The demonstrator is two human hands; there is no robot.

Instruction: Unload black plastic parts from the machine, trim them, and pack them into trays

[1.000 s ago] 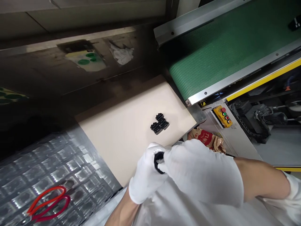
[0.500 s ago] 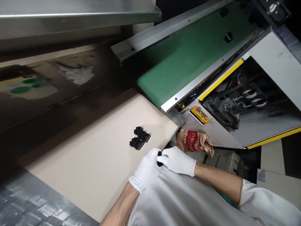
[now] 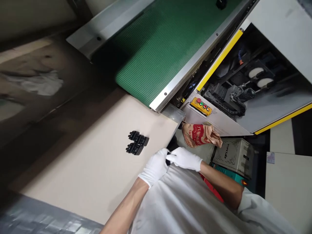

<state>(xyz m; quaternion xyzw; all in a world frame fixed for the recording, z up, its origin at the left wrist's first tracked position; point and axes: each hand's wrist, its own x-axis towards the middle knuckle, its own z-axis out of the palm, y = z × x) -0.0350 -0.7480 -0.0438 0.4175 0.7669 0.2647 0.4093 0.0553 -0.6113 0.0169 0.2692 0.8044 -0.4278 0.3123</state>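
White-gloved left hand [image 3: 154, 168] and right hand [image 3: 184, 159] close their grip on a small black plastic part [image 3: 168, 160] above a cream table [image 3: 85, 162], near similar black parts [image 3: 136, 143].

The gloves [image 3: 184, 159] are white, the plastic parts [image 3: 136, 143] black, the ribbed conveyor belt [image 3: 158, 55] green.

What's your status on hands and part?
Left hand, right hand, both gloved, shut on black part. Similar black parts on cream board. Red-printed paper bag beyond hands.
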